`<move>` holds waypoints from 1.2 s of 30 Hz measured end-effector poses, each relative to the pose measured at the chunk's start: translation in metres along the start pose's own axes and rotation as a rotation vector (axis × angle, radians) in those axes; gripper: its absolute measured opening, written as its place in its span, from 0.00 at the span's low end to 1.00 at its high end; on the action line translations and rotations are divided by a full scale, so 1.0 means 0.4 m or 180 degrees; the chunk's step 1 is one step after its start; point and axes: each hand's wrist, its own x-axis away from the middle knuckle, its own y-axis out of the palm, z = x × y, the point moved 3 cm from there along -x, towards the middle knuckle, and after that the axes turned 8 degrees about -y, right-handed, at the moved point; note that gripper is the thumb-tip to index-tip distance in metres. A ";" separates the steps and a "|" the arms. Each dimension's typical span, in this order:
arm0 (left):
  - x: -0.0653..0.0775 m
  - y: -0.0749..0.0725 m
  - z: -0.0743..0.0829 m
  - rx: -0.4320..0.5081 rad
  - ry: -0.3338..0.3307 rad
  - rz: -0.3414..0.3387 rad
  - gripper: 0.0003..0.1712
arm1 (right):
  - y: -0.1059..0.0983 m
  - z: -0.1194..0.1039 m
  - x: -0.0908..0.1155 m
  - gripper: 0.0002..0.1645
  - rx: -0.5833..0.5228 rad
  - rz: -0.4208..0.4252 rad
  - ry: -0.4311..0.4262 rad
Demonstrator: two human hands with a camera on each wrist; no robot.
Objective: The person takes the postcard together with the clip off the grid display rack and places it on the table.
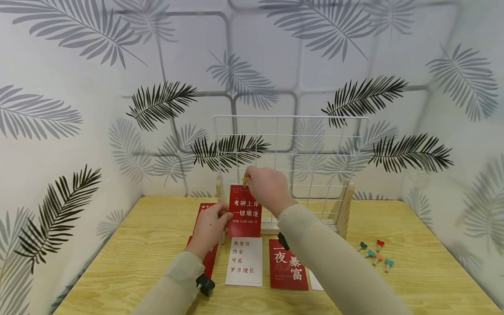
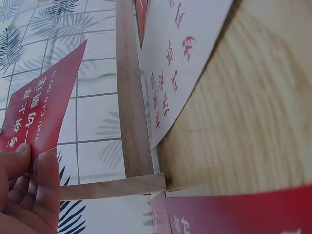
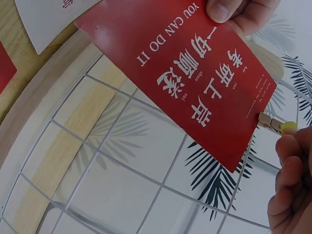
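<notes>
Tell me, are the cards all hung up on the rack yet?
Not yet. No card hangs on the wire rack by itself. The left hand holds the red card up while the right hand pinches a yellow clip at its top. Other cards and spare clips wait on the table.

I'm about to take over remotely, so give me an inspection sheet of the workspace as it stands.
Surface: wooden table, light grain.
Job's things: red card held upright against white wire grid; small clip at the card's top edge.
Clutter: white card, second red card, loose coloured clips lying flat.
Grips: left hand pinches the red card's lower edge; right hand pinches the clip.
Cables: nothing seen.
Surroundings: leaf-print walls; wooden grid stand.
</notes>
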 end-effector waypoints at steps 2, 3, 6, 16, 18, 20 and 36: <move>0.003 -0.005 0.002 0.0020 -0.0008 0.0005 0.09 | -0.004 0.003 0.004 0.09 -0.0052 0.0069 -0.0028; 0.004 -0.008 0.002 0.0026 0.0004 0.0005 0.09 | -0.005 0.006 0.006 0.09 -0.0079 0.0105 -0.0041; 0.007 -0.017 0.004 0.0021 0.0053 0.0003 0.09 | -0.013 0.016 0.012 0.08 -0.0109 0.0239 -0.0086; 0.019 -0.046 -0.004 0.0060 0.0032 0.0031 0.13 | -0.049 0.055 0.043 0.09 -0.0181 0.0141 -0.0054; 0.023 -0.050 -0.005 0.0056 0.0035 0.0039 0.12 | -0.052 0.061 0.051 0.09 -0.0226 0.0100 -0.0027; 0.027 -0.055 -0.004 0.0053 0.0053 0.0035 0.12 | -0.054 0.069 0.060 0.10 -0.0268 0.0073 0.0014; 0.052 -0.105 -0.008 -0.0085 0.0109 0.0018 0.12 | -0.051 0.130 0.139 0.11 -0.0304 0.0077 -0.0041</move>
